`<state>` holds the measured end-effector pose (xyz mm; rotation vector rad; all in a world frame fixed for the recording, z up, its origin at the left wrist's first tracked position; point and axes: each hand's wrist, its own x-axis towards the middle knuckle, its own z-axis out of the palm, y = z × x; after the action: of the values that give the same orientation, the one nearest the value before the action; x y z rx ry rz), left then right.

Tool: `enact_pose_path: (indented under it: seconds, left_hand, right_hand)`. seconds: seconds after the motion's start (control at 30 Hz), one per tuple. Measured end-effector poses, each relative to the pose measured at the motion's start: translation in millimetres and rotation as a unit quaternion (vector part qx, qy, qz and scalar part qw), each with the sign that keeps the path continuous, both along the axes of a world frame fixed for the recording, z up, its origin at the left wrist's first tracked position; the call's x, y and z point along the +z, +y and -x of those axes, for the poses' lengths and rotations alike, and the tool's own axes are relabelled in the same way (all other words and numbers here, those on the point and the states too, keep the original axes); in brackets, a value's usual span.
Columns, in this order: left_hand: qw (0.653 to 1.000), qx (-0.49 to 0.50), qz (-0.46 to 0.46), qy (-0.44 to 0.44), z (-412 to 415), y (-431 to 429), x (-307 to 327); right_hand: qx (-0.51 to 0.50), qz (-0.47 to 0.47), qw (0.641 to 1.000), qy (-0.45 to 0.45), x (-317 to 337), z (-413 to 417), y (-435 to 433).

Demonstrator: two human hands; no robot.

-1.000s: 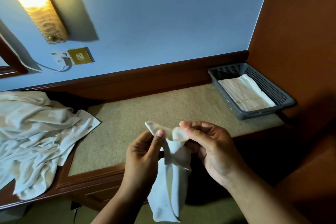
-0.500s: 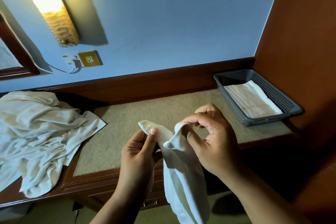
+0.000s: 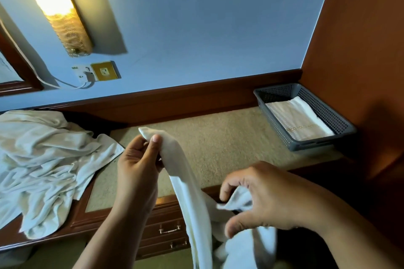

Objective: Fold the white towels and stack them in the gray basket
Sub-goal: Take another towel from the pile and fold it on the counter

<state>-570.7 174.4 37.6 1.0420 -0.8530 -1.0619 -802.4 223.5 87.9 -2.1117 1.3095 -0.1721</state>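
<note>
My left hand [image 3: 136, 162] pinches the top corner of a white towel [image 3: 185, 185] above the desk's beige surface [image 3: 218, 142]. The towel hangs down in a long strip past the desk's front edge. Lower and to the right, my right hand [image 3: 258, 199] grips the same towel's lower edge, fingers curled round a fold of cloth. The gray basket [image 3: 321, 113] stands at the desk's back right corner with one folded white towel [image 3: 299, 119] lying flat in it. A pile of crumpled white towels [image 3: 43, 164] covers the desk's left end.
The desk has a dark wooden rim and drawers with metal handles [image 3: 170, 230] below the front edge. A brown wall panel [image 3: 360, 50] closes the right side. A lit wall lamp [image 3: 52, 6] and a socket with a white cable [image 3: 102, 71] are on the blue wall.
My right hand has slid down the towel from beside the left hand to its lower part. The left hand has stayed up with the top corner, so the towel now stretches out lengthwise.
</note>
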Motion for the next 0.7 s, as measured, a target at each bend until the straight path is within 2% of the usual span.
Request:
enact_pose_path:
  seconds: [0.07,0.1,0.2,0.27,0.37,0.53,0.6,0.7]
  left_hand:
    - [1.0,-0.001,0.013,-0.005,-3.0,-1.1,3.4]
    - [1.0,-0.003,0.019,-0.011,-3.8,-1.6,4.2]
    - [0.999,-0.018,0.026,-0.041,-4.3,-2.8,-0.8]
    - [0.996,-0.049,0.028,-0.068,-1.3,-1.7,-7.4]
    - [0.987,-0.109,0.028,-0.112,5.5,7.0,-13.3]
    - [0.97,-0.209,0.035,-0.122,12.7,25.1,-15.1]
    - [0.967,-0.223,0.037,-0.116,13.0,27.6,-12.4]
    - [0.967,-0.231,0.025,-0.106,12.6,29.6,-8.5]
  right_hand:
    - [0.014,-0.031,0.998,0.047,0.2,2.9,-1.1]
    - [0.02,-0.036,0.998,0.042,0.0,4.2,-2.1]
    - [0.047,-0.01,0.994,-0.096,-0.9,2.5,-10.0]
    - [0.066,0.039,0.976,-0.204,-4.1,-1.6,-14.2]
    - [0.064,0.082,0.955,-0.278,-5.5,-12.4,-15.3]
    - [0.019,0.185,0.945,-0.27,-5.0,-24.4,-23.5]
    - [-0.025,0.235,0.938,-0.255,-7.2,-25.2,-29.8]
    - [-0.069,0.256,0.933,-0.242,-14.2,-24.8,-34.7]
